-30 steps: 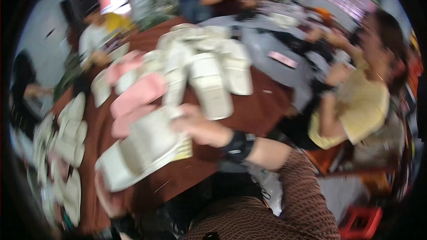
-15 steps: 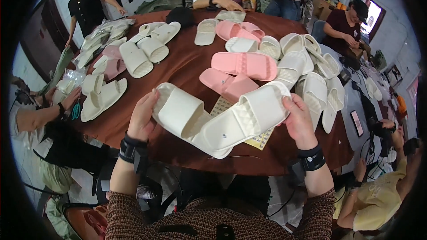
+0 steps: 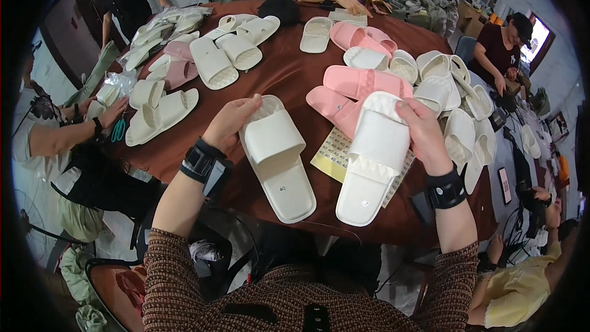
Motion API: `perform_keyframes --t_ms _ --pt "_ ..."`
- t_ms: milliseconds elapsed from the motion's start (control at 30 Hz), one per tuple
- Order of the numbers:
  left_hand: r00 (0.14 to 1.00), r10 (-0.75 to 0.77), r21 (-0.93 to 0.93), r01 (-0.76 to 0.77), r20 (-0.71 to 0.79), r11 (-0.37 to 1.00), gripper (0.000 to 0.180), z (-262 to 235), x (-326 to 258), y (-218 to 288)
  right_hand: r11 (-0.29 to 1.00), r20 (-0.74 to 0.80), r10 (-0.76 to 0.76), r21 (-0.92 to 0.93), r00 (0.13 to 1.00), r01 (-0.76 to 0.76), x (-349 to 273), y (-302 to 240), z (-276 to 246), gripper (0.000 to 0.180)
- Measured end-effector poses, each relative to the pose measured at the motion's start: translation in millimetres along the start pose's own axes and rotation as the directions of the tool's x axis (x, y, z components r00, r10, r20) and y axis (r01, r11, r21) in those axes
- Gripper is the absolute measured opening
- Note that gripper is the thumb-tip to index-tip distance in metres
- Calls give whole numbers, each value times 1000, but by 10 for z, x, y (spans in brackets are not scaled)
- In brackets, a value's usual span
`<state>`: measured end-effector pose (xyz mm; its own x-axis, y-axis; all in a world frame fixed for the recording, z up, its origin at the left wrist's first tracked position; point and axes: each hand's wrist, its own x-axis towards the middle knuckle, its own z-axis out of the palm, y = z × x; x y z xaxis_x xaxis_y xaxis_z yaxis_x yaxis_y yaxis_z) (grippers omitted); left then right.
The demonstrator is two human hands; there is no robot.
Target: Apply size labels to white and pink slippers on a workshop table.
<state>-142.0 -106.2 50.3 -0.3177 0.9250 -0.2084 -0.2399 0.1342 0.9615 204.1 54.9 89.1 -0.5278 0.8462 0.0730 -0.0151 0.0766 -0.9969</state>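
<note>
My left hand grips a white slide slipper by its toe end, thumb on top. A small printed mark shows on its heel. In my right hand is a second white slide slipper, held at the toe with the heel toward me and a small round sticker on it. The two slippers are apart, tilted above the near side of the table. Beneath the right one lies a yellow sticker sheet, partly covered. Pink slippers rest just beyond it.
White slippers pile at the right of the brown-covered table; more pairs lie at the left by teal scissors. A black cap sits at the back. Several people work around the table. A phone lies at the right.
The two slippers, overlapping at their heels before, have swung apart and now point heel-down side by side. My hands have come closer together. The whole view has shifted slightly.
</note>
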Motion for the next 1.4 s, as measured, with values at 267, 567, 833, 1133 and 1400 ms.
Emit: perform_keyframes --t_ms 267,567,833,1133,1400 --pt "964 254 387 -204 -81 899 35 -64 82 -12 915 183 -152 -346 971 208 438 89 642 26" --pt "692 653 706 -626 307 332 24 493 -854 -103 892 252 -122 -397 960 217 75 -5 669 19" --pt "636 555 672 -719 536 175 37 1143 -1194 -659 861 439 -128 -396 889 319 -725 88 464 12" --pt "700 544 794 -600 462 97 59 1267 -1183 -781 771 397 -248 -471 883 429 -969 504 546 19" --pt "741 547 815 -554 390 171 71 1188 -1164 -866 742 576 -191 -445 795 501 -799 450 604 15"
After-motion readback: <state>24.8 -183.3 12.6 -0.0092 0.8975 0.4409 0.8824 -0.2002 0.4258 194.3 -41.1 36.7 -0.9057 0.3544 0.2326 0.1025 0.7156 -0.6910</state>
